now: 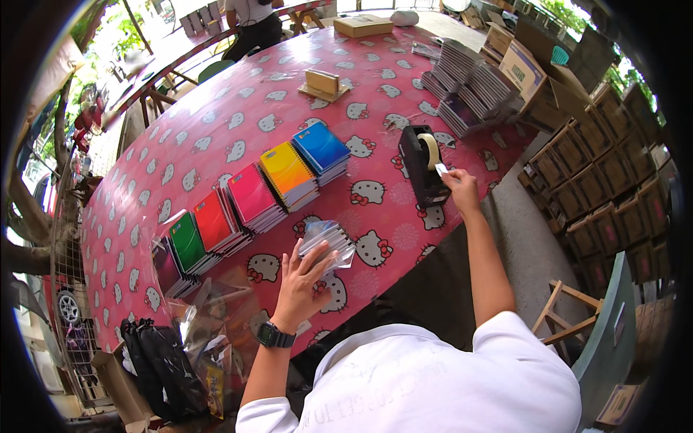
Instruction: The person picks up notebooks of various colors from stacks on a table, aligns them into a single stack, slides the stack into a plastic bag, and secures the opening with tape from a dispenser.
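Note:
A small pack of notebooks in clear plastic [330, 244] lies near the front edge of the table. My left hand [297, 289] rests over its near side with the fingers stretched out and apart. Off to the right, my right hand [462, 189] is closed, pinching a short whitish strip of tape [441, 169] beside the black tape dispenser [416, 162]. A row of spiral notebook stacks runs beyond my left hand: purple [165, 263], green [185, 239], red [212, 219], pink [251, 192], yellow [286, 166] and blue [321, 146].
Loose clear plastic bags [216, 310] and a black bag [162, 368] sit at the near left edge. Grey notebook stacks [462, 86] stand at the back right, near open cartons [523, 68]. A wooden block [323, 83] and a flat box [363, 27] are farther back. Another person [253, 22] stands beyond.

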